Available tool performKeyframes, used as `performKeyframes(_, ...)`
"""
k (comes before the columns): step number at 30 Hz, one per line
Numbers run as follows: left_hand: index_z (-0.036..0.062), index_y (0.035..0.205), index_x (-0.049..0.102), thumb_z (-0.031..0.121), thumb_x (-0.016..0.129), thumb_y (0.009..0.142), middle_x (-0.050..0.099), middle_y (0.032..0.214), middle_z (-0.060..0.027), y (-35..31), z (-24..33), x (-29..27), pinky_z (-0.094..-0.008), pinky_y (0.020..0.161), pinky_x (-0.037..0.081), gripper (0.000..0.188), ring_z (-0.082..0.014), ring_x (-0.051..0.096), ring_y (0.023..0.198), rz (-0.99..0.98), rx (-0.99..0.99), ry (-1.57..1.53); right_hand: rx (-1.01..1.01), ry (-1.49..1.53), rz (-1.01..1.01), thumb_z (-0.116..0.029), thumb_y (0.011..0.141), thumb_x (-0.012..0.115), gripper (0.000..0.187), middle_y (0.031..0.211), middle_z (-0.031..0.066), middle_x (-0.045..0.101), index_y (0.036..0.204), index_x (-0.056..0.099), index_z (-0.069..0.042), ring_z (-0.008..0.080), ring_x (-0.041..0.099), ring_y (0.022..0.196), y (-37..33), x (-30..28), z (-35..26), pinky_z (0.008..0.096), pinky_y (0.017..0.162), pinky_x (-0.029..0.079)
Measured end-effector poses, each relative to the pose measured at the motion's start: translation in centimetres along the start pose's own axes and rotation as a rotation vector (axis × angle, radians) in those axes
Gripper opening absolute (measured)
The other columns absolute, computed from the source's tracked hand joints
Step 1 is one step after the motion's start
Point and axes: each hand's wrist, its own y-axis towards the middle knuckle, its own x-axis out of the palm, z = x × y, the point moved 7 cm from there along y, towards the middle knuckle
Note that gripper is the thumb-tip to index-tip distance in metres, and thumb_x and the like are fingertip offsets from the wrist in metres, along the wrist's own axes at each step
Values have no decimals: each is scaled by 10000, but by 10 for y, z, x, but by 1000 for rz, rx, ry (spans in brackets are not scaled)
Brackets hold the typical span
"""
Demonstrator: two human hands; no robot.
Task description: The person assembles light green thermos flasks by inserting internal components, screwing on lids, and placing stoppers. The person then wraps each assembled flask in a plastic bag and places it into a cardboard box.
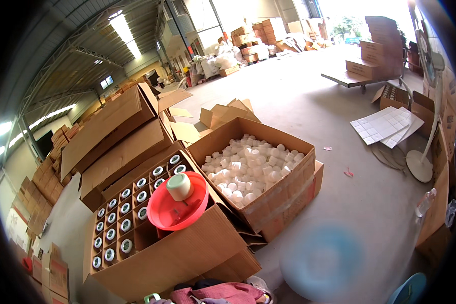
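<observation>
Neither of my hands shows in the head view. At the lower edge lie folds of pink clothing [230, 293] beside a shoe [258, 285]. Just beyond stands a divided cardboard box [172, 256], its compartments holding several jars with white-rimmed lids [126, 246]. A red plastic basin [159, 223] rests on the box's right part. Inside the basin are a pale green-white tub [179, 187] and some small reddish pieces, too small to name. To the right, an open carton [283, 202] is filled with small white caps [238, 164].
Opened cartons [121, 157] stand behind the jars. A blurred blue round object [321, 261] is at lower right, near a blue rim [409, 289]. Farther right are white divided sheets [382, 124], a stand with a round base [419, 166] and a cart [339, 78] bearing cartons.
</observation>
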Motion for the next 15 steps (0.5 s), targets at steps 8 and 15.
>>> performKeyframes(8, 91, 1331, 539, 349, 795, 751, 596, 1278, -149, 10, 7, -41, -521, 1043, 424, 685, -365, 545, 1187, 257, 9, -221, 200, 633, -141, -449, 836, 728, 634, 1142, 181, 589, 1258, 563, -5, 333, 584, 1045, 9, 24, 68, 389, 898, 498)
performKeyframes(15, 52, 1228, 581, 280, 856, 611, 586, 1240, -139, 31, 0, -10, -538, 1096, 340, 713, -406, 460, 1241, 182, -136, -287, -298, -288, 131, -109, 948, 578, 224, 953, 156, 680, 1149, 628, -25, 282, 678, 860, -3, -19, -48, 368, 743, 541)
